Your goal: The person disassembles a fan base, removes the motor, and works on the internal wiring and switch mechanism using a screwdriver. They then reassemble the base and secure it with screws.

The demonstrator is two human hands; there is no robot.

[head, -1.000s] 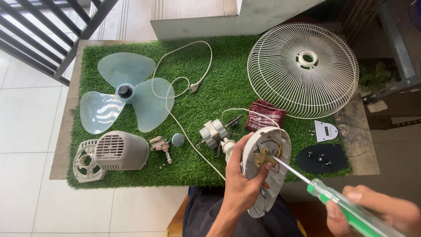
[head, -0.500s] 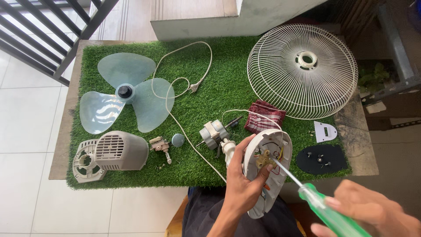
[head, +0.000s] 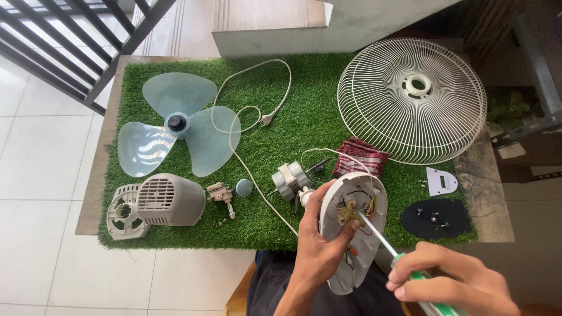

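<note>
While the left hand [head: 319, 251] grips the white oval fan base housing [head: 354, 234] at the near edge, tilted with its open underside up showing coloured wires and a brass part, the right hand [head: 451, 284] is clenched around a green-handled screwdriver [head: 404, 263], tip at that brass part. Beyond, on the grass-covered surface [head: 304, 88]: motor [head: 290, 180], red cloth [head: 360, 158], black disc [head: 436, 218], white plate [head: 440, 180], wire guard [head: 413, 99]. Left: blue blade [head: 175, 131], grey motor cover [head: 155, 202], power cord [head: 252, 111].
</note>
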